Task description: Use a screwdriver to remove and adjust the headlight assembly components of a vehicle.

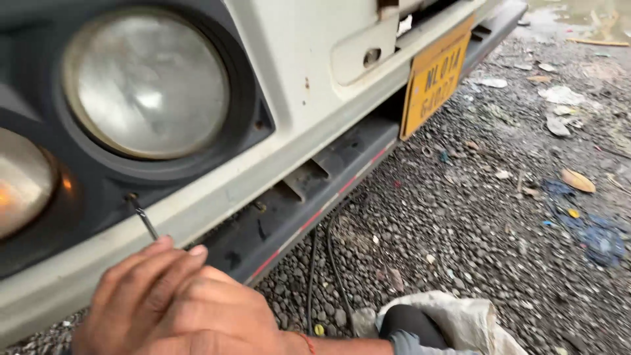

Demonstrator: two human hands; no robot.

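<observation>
**Driving the bezel screw below the headlamp**

I am keeping the screwdriver [144, 220] square to the screw [131, 196] just below the round headlamp [148, 82], pressing in so the tip is not slipping. My right hand [177, 306] is clenched around the handle, the shaft running up-left from my fingertips. Yellow number plate [435, 75] sits well right of the headlamp; the left hand is not showing.

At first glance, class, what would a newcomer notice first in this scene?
The large round glass headlight in its dark surround, upper left, stands out first. Below it, a hand holds a thin metal screwdriver tip to a screw. A yellow rectangular number plate hangs right of centre.
</observation>
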